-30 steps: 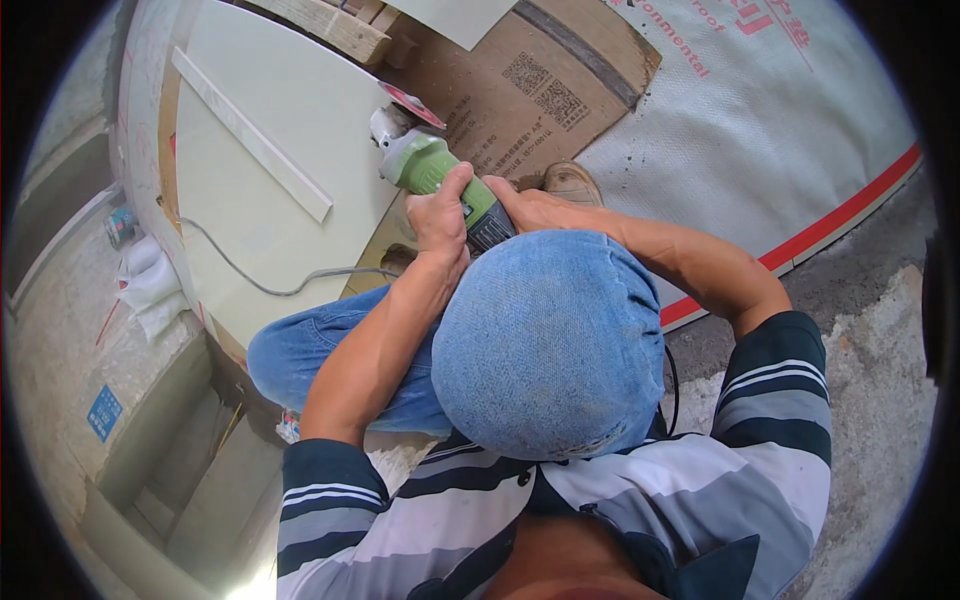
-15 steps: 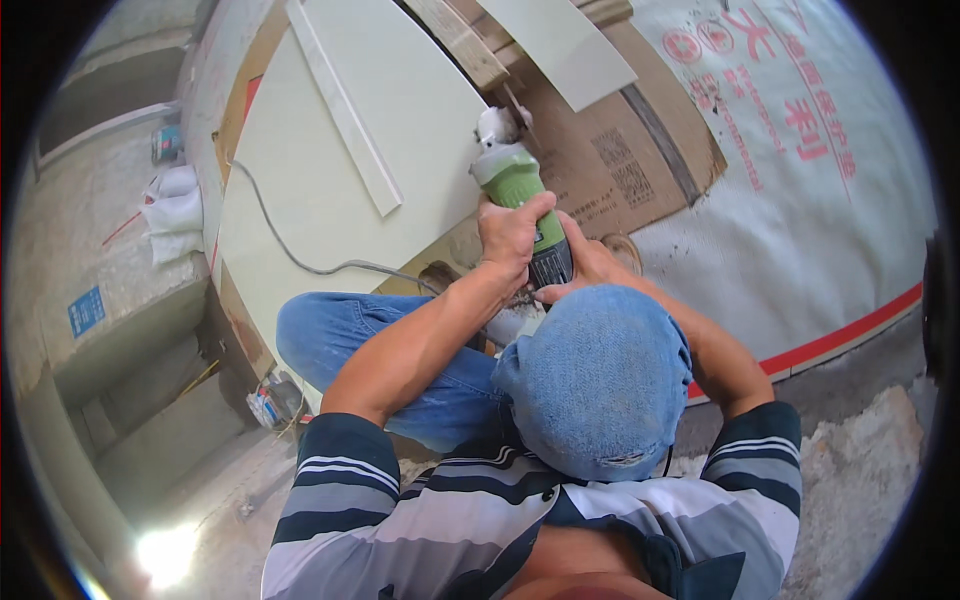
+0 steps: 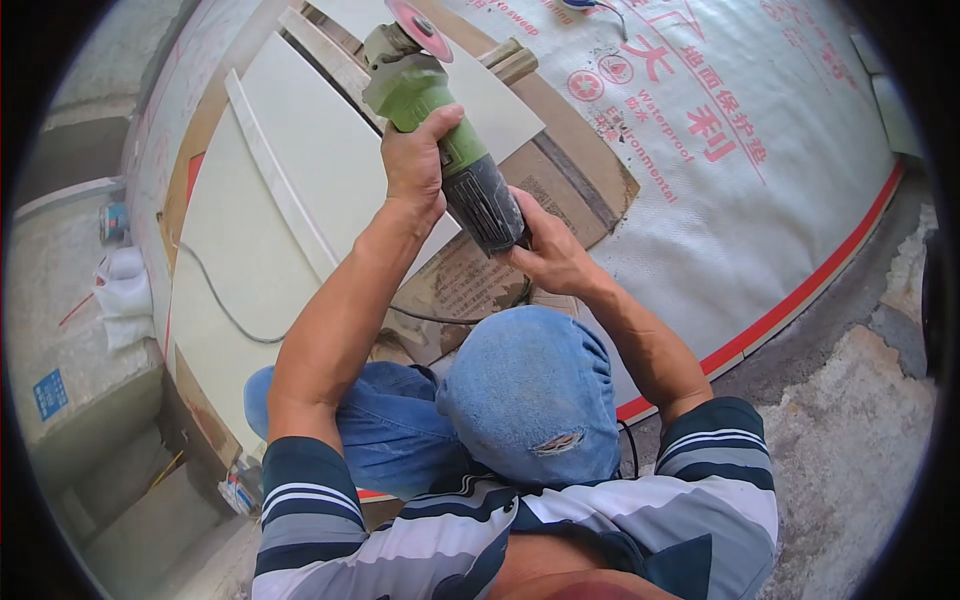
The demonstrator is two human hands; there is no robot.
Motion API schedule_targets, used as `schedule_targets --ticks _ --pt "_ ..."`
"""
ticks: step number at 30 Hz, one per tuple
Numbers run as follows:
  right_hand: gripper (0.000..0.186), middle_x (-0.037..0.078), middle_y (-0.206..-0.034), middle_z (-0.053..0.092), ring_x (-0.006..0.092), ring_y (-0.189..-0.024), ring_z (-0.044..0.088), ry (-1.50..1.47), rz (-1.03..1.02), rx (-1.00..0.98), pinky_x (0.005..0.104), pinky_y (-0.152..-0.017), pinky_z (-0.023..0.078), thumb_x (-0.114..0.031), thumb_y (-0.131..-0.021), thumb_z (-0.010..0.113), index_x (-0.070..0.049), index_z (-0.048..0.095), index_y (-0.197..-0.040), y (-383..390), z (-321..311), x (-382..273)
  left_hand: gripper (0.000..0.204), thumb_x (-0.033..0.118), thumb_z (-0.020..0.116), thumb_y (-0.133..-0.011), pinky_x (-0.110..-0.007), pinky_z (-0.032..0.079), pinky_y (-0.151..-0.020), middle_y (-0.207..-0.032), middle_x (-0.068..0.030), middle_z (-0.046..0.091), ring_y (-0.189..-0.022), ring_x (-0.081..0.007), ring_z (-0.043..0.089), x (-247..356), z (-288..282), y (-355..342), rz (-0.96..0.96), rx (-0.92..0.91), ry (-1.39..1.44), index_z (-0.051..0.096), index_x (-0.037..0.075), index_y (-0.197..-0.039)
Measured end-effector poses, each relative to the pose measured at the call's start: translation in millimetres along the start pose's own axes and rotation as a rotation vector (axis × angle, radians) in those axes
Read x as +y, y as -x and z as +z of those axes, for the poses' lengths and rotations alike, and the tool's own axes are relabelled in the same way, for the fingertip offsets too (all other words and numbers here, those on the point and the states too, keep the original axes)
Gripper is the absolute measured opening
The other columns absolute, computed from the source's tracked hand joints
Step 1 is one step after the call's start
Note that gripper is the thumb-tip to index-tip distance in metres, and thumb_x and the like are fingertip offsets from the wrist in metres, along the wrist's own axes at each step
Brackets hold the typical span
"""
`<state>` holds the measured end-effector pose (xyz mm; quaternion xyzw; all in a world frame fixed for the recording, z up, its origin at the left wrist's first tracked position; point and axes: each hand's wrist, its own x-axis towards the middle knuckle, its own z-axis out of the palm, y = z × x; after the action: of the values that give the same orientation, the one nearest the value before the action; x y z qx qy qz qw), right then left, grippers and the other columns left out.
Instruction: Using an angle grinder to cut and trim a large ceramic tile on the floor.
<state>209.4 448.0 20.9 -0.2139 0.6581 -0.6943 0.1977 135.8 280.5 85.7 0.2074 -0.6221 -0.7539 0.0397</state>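
Here, two hands are holding one grinder [image 3: 445, 165] over the far middle of the scene, its single pink disc [image 3: 420, 30] standing at the far end. The left hand [image 3: 415, 168] is wrapping its fingers closely around the green body; the right hand [image 3: 548, 243] is gripping the black rear end, its fingers partly curled, their far tips hidden. Beyond and below the tool, two pale boards are lying: a large one [image 3: 225, 235] to the left and a smaller one [image 3: 500, 112] to the right. One narrow white strip [image 3: 275, 180] is resting on the large board, and one grey cord [image 3: 225, 310] is curving across it. Brown cardboard [image 3: 600, 165] is lying under the boards, over a silvery printed mat [image 3: 800, 215] that is covering the floor; one red band [image 3: 740, 352] is edging the mat. Rough concrete [image 3: 840, 450] is showing near right, and one blue sign [image 3: 49, 394] is showing at the left.
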Motion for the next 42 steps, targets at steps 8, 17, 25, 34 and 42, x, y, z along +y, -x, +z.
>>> schedule_targets --ticks 8,17,25,34,42 --pt "0.079 0.008 -0.108 0.055 0.0134 -0.100 0.053 -0.304 0.221 -0.159 0.0282 -0.085 0.045 -0.003 -0.067 0.070 -0.006 0.034 -0.137 -12.3 -13.9 -4.9 0.031 0.011 0.072 -0.070 -0.029 0.048 -0.065 -0.081 -0.0006 0.058 -0.068 -0.0131 0.055 -22.8 -2.2 -3.3 -0.058 0.027 0.145 0.058 0.006 -0.097" --pt "0.070 0.007 -0.101 0.060 0.0156 -0.090 0.058 -0.294 0.387 -0.037 0.0288 -0.083 0.047 -0.019 -0.063 0.077 0.001 0.048 -0.123 -64.1 5.4 -6.6 0.038 0.013 0.073 -0.070 -0.028 0.049 -0.073 -0.092 -0.0052 0.062 -0.081 -0.0145 0.059 -25.7 -18.7 -13.7 0.175 0.008 0.075 0.058 0.002 -0.103" --pt "0.046 0.007 -0.089 0.059 0.0153 -0.076 0.056 0.175 0.155 0.522 0.0279 -0.071 0.047 -0.019 -0.069 0.073 0.000 0.052 -0.106 -38.0 -21.3 18.1 0.076 0.059 0.069 -0.070 -0.046 0.045 -0.091 -0.117 -0.0205 0.051 -0.113 -0.0355 0.046 -2.8 -217.4 -61.9 0.115 -0.041 -1.667 0.052 -0.003 -0.111" --pt "0.049 0.014 -0.089 0.063 0.0252 -0.079 0.061 0.572 0.472 0.890 0.0369 -0.075 0.048 -0.028 -0.067 0.075 0.003 0.057 -0.101 -1.4 -81.0 107.2 0.081 0.060 0.063 -0.071 -0.043 0.046 -0.093 -0.124 -0.0217 0.050 -0.120 -0.0347 0.044 -14.3 -329.8 -60.3 -0.361 0.297 -1.484 0.054 -0.009 -0.115" --pt "0.071 0.024 -0.103 0.061 0.0389 -0.094 0.061 0.824 0.599 0.977 0.0429 -0.084 0.046 -0.032 -0.067 0.073 0.003 0.046 -0.122 10.8 -85.1 131.4 0.051 0.038 0.070 -0.068 -0.041 0.054 -0.066 -0.085 -0.0209 0.066 -0.075 -0.0324 0.066 -11.6 -336.2 -71.4 -0.315 0.446 -1.054 0.062 -0.010 -0.086"
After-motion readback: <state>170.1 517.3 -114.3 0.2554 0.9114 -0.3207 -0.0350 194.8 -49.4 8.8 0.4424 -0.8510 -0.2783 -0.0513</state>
